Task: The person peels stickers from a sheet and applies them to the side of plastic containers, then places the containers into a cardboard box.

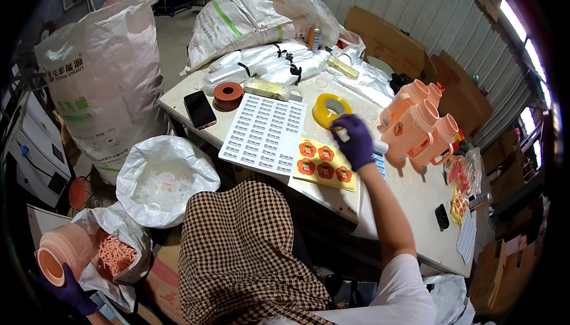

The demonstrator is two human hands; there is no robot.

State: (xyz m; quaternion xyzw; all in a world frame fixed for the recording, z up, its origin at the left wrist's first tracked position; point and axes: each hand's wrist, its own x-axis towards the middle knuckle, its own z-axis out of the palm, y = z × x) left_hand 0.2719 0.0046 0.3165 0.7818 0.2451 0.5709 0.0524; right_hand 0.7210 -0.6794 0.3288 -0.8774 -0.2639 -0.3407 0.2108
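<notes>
At the lower left, my left hand (66, 294) in a purple glove grips a peach plastic jug (70, 243) near its wide open mouth. The jug lies tilted over a white bag (135, 236) of small peach-coloured plastic pieces (116, 255). Over the table, my right hand (358, 147), also gloved in purple, has its fingers drawn together beside a roll of yellow tape (323, 110). Whatever is between those fingertips is too small to make out. Just below that hand lies a yellow sheet of red-orange flower-shaped stickers (325, 169). It overlaps a white sheet of printed labels (261, 132).
Several peach jugs (418, 124) stand on the right of the table (409, 206). A phone (200, 110) and a reddish-brown tape roll (228, 95) lie at the left. Bundled clear bags (267, 63) line the back. A white sack (163, 179) of clear plastic parts stands by my knee.
</notes>
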